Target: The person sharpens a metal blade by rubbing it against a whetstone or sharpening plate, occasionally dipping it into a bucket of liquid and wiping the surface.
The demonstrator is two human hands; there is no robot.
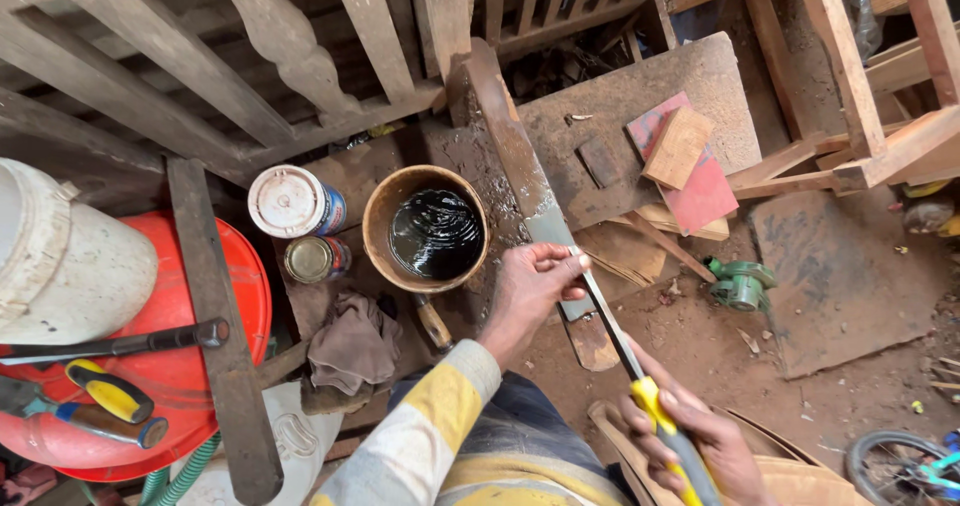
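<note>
Down at the low middle of my view, the left hand (530,288) pinches the tip of a long flat steel file (612,326), fingers curled over it, and presses it onto a long grimy machete blade (520,166). The right hand (690,444) is wrapped tight around the file's yellow and grey handle. The blade lies lengthwise on a rough wooden beam, running away from me.

Just left of the left hand I see a round brown tub of glossy black liquid (436,231), its rim caked and dull. Beside it stand a tin with a white lid (293,202) and a smaller open tin (314,259), both with blue and red labels. A crumpled brown rag (350,348) lies below them.

Farther left, a red plastic basin (185,371) carries a hammer and screwdrivers, with a white plastic jerrycan (65,256) against it. The ground (720,366) is red dirt, littered with wood offcuts; slatted timber frames (150,76) crowd the top.
</note>
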